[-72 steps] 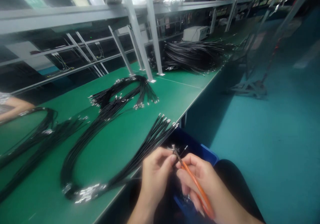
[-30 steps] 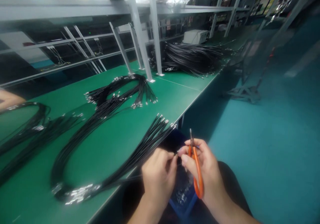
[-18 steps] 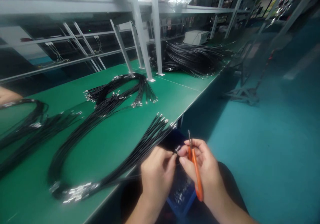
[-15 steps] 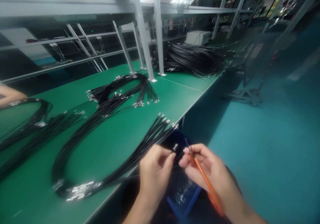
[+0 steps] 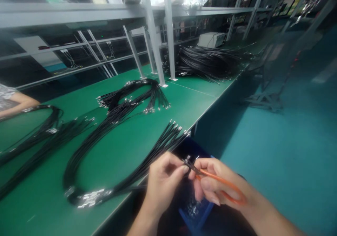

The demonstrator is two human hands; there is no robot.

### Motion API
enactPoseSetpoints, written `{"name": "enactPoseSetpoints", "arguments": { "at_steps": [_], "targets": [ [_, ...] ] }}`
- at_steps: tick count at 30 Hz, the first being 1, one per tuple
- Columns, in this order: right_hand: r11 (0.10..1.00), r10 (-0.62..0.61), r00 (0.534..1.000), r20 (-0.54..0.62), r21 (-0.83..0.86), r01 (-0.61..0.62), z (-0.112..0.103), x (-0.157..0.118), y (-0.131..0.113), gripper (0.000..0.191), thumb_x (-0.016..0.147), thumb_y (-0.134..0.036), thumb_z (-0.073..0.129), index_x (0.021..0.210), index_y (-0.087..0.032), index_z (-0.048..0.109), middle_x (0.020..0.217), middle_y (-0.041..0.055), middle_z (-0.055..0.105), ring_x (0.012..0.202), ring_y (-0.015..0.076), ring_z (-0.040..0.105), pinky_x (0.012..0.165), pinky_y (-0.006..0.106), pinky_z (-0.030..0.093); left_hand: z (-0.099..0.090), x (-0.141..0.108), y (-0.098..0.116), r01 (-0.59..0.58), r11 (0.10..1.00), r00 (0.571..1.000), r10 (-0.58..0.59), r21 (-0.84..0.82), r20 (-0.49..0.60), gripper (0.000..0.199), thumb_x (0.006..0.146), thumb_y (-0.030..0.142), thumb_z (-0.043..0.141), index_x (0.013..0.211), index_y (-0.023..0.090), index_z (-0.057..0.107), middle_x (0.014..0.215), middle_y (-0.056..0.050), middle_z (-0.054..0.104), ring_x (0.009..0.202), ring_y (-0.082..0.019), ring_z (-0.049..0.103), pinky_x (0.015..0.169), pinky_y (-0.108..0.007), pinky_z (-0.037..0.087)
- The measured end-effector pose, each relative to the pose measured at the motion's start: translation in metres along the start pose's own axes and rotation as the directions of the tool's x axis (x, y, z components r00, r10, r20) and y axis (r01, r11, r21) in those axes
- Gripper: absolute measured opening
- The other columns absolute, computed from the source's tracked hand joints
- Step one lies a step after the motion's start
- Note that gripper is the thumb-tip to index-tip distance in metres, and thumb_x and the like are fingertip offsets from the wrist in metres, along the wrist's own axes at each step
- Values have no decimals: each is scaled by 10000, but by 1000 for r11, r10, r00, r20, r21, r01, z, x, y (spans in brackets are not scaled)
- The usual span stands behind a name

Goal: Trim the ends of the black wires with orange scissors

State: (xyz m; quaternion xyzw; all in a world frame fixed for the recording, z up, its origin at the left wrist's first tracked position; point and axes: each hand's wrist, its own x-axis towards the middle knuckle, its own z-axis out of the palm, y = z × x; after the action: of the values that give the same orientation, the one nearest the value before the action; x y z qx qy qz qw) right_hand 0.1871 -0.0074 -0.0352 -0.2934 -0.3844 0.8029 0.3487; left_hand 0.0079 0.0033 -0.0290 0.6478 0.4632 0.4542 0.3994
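Note:
My left hand [image 5: 165, 181] pinches the end of a black cable, where a small pale connector [image 5: 187, 157] shows at the fingertips. Orange-handled scissors [image 5: 223, 181] are in my right hand [image 5: 213, 180], their dark blades touching the spot by my left fingertips. A bundle of black cables [image 5: 81, 159] with silvery ends curves over the green table [image 5: 113, 166] and runs toward my left hand. Below my hands is a blue bin [image 5: 197, 222] with small clear pieces inside.
Another person's arm [image 5: 22, 101] rests at the far left beside a second cable bundle [image 5: 39, 134]. Metal posts [image 5: 171, 36] carry a shelf over the table. A large cable pile [image 5: 207, 62] and a white box [image 5: 211, 39] are farther back.
The scissors have swung from steep to nearly level, and their blades have moved left to my left fingertips. More of the other person's arm and sleeve shows as the view shifted slightly.

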Motion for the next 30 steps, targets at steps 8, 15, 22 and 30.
{"name": "enactPoseSetpoints", "arguments": {
  "at_steps": [8,15,22,30],
  "targets": [
    [980,121,992,-30,-156,-124,1,-4,-9,307,693,-337,742,839,-159,538,544,-12,644,285,31,402,297,129,270,-1,2,-2,15,1000,1000,-15,13,1,149,780,229,652,667,170,576,656,8,580,612,-127,529,573,-225,415],
    [901,-230,917,-325,-428,74,3,-14,-19,245,768,-341,661,927,-208,531,712,8,654,539,112,560,507,216,422,32,-21,-18,-58,918,951,-69,393,303,93,737,127,633,678,196,608,688,9,621,612,-139,560,563,-229,401],
    [336,-325,847,-421,-888,-313,-15,34,43,83,755,-238,604,828,-251,568,684,28,674,646,253,633,556,311,364,9,-17,-27,-61,601,989,-68,797,128,82,843,210,545,824,218,624,828,-17,645,777,-176,595,659,-257,414],
    [449,-347,820,-455,-848,-281,-27,22,58,108,755,-253,620,843,-261,558,643,-19,651,588,189,620,556,272,421,-15,9,-48,20,340,999,19,940,-28,165,841,157,468,716,195,570,772,-64,620,812,-251,574,701,-350,381]
  ]
}}
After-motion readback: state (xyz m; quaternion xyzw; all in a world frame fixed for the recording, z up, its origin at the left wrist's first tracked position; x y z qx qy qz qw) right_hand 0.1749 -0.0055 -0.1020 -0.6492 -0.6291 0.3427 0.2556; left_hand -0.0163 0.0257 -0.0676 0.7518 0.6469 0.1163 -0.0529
